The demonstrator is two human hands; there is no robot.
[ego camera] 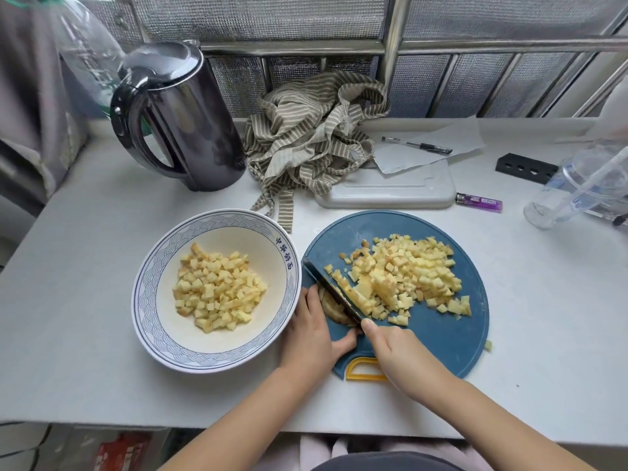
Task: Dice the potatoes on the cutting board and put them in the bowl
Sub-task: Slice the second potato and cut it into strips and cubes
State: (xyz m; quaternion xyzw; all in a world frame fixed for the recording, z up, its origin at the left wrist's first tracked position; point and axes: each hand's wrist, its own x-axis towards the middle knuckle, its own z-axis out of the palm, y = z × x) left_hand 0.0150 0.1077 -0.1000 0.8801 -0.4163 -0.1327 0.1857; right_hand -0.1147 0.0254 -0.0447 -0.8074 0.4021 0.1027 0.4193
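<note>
A round blue cutting board (441, 338) with a yellow handle carries a heap of diced potato (404, 277). My right hand (397, 355) grips a dark knife (329, 288), its blade down against the left side of the heap. My left hand (312, 331) holds an uncut potato piece (331, 309) on the board's left edge, just left of the blade. To the left stands a white bowl (153, 290) with a blue pattern, holding several potato cubes (217, 294).
A dark electric kettle (180, 120) stands at the back left, a striped cloth (316, 137) behind the board. A white board (387, 192) with paper and pen, a purple lighter (479, 202), a plastic cup (574, 188) and a stray cube (488, 345) lie to the right.
</note>
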